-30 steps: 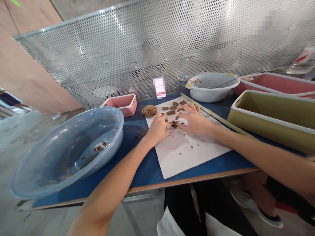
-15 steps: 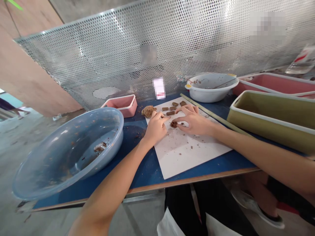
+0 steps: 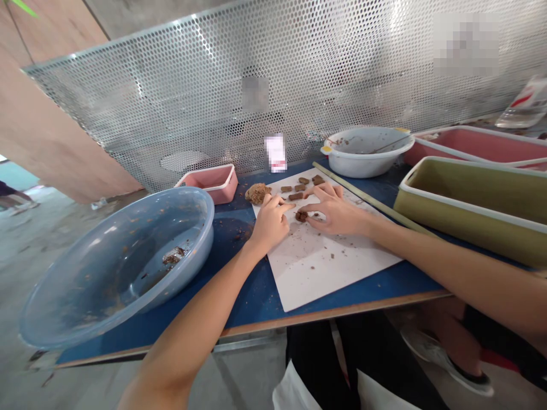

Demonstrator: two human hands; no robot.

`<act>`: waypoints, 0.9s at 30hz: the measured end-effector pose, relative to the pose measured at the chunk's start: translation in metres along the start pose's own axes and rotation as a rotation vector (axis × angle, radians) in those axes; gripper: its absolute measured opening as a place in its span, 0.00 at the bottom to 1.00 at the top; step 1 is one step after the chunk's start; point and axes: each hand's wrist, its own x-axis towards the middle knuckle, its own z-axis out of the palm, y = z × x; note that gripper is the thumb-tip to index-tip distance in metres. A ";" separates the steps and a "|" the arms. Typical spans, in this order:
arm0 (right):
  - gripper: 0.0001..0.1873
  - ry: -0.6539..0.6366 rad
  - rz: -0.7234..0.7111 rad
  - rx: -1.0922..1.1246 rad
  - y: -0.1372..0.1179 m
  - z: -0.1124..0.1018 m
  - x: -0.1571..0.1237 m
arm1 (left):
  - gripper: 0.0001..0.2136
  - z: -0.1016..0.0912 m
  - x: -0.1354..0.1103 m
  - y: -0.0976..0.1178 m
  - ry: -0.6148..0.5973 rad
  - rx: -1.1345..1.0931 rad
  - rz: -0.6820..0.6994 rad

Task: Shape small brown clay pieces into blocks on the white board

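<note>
A white board (image 3: pixel 299 273) carries several short brown clay pieces (image 3: pixel 295 196) and scattered crumbs. My right hand (image 3: pixel 331 209) is over its middle, with thumb and forefinger closed about a small, dark brown clay lump (image 3: pixel 301 216). My left hand (image 3: pixel 270 223) rests at the board's left edge, its thumb stretched towards the lump and its other fingers bent forward. Nothing shows in that hand, though its fingertips are partly hidden. Just beyond it sits a bigger, rough tan clay lump (image 3: pixel 257 193).
To the left, a large blue basin (image 3: pixel 188 199) overhangs the blue table (image 3: pixel 252 290). A small pink tub (image 3: pixel 224 188) stands behind it. A pale stick (image 3: pixel 371 199) borders the board's right side, near a white basin (image 3: pixel 363 165) and an olive trough (image 3: pixel 470 216). Perforated metal (image 3: pixel 192 102) rises behind.
My right thumb and forefinger have shifted very slightly about the small lump. My left hand has stayed in place. The camera view has moved a little.
</note>
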 end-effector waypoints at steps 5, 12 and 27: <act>0.16 -0.010 -0.004 0.001 -0.001 -0.001 0.000 | 0.29 -0.001 0.000 0.001 -0.010 -0.003 -0.004; 0.18 0.065 -0.023 -0.005 0.000 -0.007 -0.003 | 0.29 -0.001 0.000 0.001 -0.009 -0.023 -0.014; 0.18 0.015 -0.037 0.010 0.000 -0.015 -0.003 | 0.29 0.000 -0.001 0.001 -0.002 -0.041 -0.011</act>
